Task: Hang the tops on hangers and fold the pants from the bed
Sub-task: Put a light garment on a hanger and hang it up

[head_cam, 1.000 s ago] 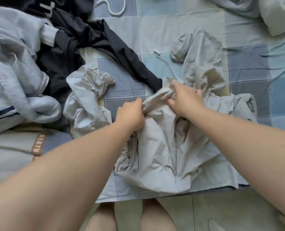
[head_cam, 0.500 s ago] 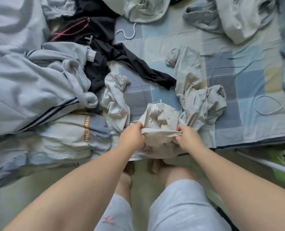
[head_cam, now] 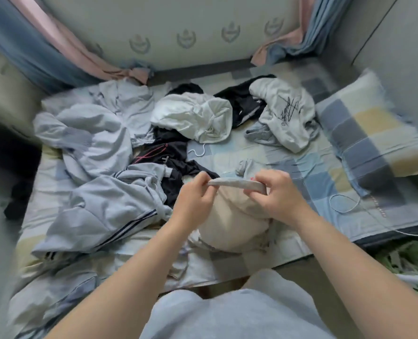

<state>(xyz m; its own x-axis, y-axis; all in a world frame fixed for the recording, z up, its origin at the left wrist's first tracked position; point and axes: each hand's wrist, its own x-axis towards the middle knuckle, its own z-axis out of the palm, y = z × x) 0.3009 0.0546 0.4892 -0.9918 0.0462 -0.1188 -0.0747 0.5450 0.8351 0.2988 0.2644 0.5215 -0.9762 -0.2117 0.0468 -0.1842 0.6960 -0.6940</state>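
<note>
Two-handed pinch on beige pants (head_cam: pixel 230 216) over near edge of bed (head_cam: pixel 313 172): left hand (head_cam: pixel 193 199) curled round one waistband (head_cam: pixel 237 185) end, right hand (head_cam: pixel 280 194) round other, band taut between; fabric bunched below. Other clothes (head_cam: pixel 100 192) heaped toward far left corner.

both bare arms reached forward from the near edge. the left hand (head_cam: pixel 194 199) and right hand (head_cam: pixel 280 195), raised side by side, each pinched the beige pants (head_cam: pixel 232 216) waistband with curled fingers.
</note>
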